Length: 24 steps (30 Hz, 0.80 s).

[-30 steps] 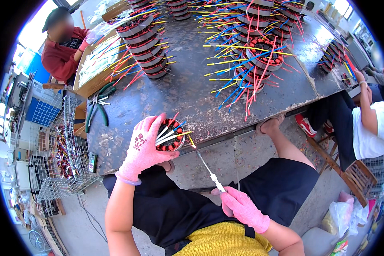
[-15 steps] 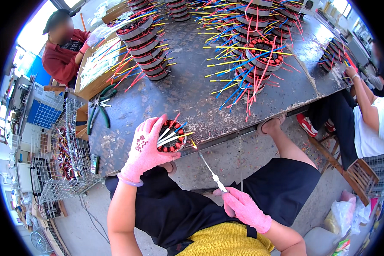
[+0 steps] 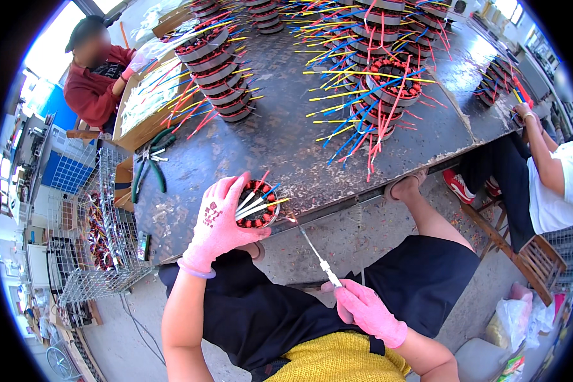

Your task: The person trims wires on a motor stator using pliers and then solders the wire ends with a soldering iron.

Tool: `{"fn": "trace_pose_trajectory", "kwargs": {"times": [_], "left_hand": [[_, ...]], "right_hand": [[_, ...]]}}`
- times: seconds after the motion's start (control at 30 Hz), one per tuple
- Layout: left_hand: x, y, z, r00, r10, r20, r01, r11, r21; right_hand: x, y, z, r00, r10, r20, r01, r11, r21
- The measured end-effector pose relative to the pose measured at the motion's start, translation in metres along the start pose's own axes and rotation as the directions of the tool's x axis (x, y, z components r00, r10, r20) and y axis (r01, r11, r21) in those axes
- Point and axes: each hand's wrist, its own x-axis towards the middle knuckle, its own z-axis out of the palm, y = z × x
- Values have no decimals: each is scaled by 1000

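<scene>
My left hand (image 3: 218, 219), in a pink glove, grips a motor stator (image 3: 257, 222) with red and black windings at the table's near edge. Red, blue and yellow wires stick out of its opening, and white sleeves (image 3: 253, 207) cover parts of them. In its own pink glove, my right hand (image 3: 370, 313) is closed round a long-necked lighter (image 3: 328, 272) with a white handle. The thin metal neck points up and left. A small flame (image 3: 291, 218) glows at its tip, just right of the stator and close to the yellow wire's end.
Stacks of stators (image 3: 219, 76) with coloured wires stand on the dark metal table (image 3: 274, 137). Green-handled pliers (image 3: 148, 167) lie at its left, near a box of white sleeves (image 3: 148, 95). A wire basket (image 3: 108, 277) stands left. Co-workers sit at far left and right.
The flame at the lighter's tip looks smaller and paler. Both hands, with the stator and the lighter, have shifted only slightly.
</scene>
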Motion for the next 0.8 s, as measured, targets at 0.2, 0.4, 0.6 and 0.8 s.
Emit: {"fn": "trace_pose_trajectory", "kwargs": {"times": [0.2,0.4,0.6,0.8], "left_hand": [[-3,-14,-17,992,-125,-25,99,878,-467],[-18,7,-36,992,-32,123,122,-24,-992],[-25,24,-39,987,82,138,149,-156,-976],[-28,29,-36,985,102,141,162,-248,-955]], "right_hand": [[-13,-15,-3,997,-50,-55,55,994,89],[-14,-16,-4,961,-228,-154,230,973,-8],[-15,-28,1,951,-264,-159,257,964,-62],[-18,-42,8,960,-221,-174,208,974,-93]]}}
